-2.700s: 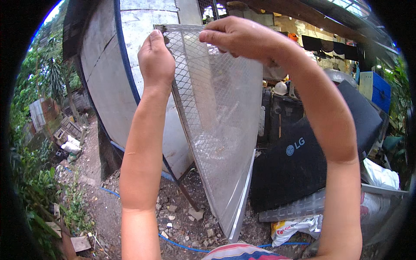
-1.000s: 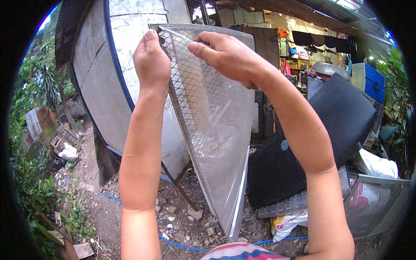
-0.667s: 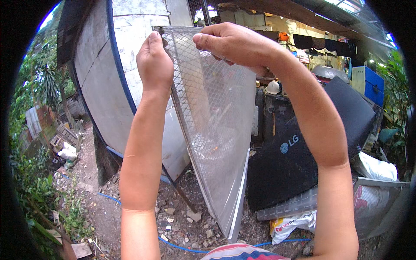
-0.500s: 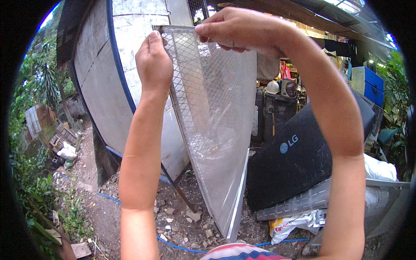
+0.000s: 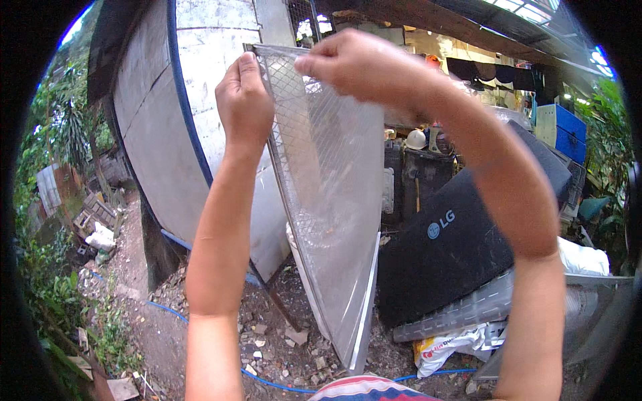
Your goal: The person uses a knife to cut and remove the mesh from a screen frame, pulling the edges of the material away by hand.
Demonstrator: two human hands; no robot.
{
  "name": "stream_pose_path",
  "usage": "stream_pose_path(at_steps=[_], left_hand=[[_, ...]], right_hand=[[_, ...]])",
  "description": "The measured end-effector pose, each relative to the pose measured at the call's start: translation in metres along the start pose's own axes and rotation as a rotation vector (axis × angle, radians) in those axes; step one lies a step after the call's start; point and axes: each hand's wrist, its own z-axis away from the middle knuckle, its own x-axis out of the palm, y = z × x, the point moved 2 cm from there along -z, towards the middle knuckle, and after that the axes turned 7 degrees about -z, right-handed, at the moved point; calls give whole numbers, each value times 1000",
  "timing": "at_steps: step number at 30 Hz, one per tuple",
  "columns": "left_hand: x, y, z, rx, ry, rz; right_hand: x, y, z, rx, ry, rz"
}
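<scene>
Diamond-mesh panel (image 5: 328,220), translucent, is held upright just beyond the striped cloth (image 5: 374,389), its lower end tapering near. Its upper left corner is pinched by the left hand (image 5: 245,100), apparently for steadiness. The right hand (image 5: 354,67) is curled, blurred, at the top edge; whether that edge is gripped cannot be told. Movement seems limited by the black board (image 5: 428,267) to the right and the pale wall (image 5: 150,134) at far left.

Left fingers (image 5: 248,69) on mesh panel (image 5: 328,207)
</scene>
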Motion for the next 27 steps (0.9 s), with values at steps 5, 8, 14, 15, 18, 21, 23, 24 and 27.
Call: stream_pose_path(at_steps=[5,8,14,15,18,21,23,24,27], left_hand=[[13,0,3,21,54,179],[17,-1,3,-42,38,268],[17,4,5,-78,12,280],[18,7,6,-85,15,281],[20,11,10,-108,2,275],[24,17,12,-103,13,247],[21,19,15,-105,14,192],[19,18,13,-111,10,204],[17,15,10,-123,-7,220]], right_hand=[[55,3,22,41,203,-295],[74,4,24,60,292,-381],[94,3,27,45,435,-423],[98,5,28,41,471,-404],[88,26,18,183,481,-376],[74,40,19,107,392,-457],[61,42,25,-44,308,-524],[49,41,27,-49,245,-443],[21,51,20,-116,195,-250]])
